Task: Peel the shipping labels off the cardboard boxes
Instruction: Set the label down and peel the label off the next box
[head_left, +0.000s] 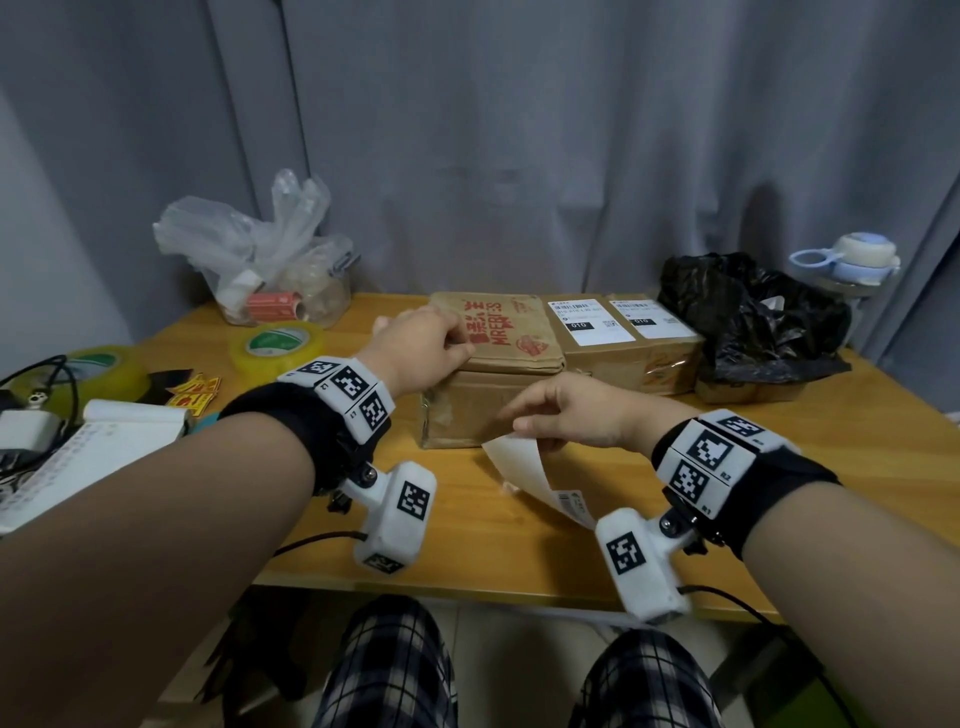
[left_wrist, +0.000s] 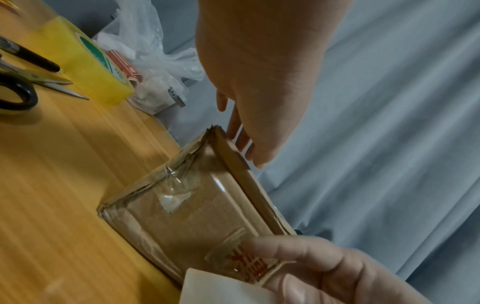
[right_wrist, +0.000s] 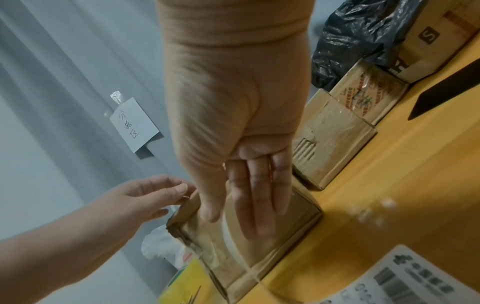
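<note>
Three cardboard boxes (head_left: 566, 358), two labelled; one peeled label (head_left: 540, 475) in right hand (head_left: 566, 410).

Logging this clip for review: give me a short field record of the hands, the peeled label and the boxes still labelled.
left hand: rests on top of the front box
right hand: pinches the peeled label
peeled label: off the front box, hanging over the table
labels remaining: two, and, on the boxes behind
nearby: tape roll, black bag
</note>
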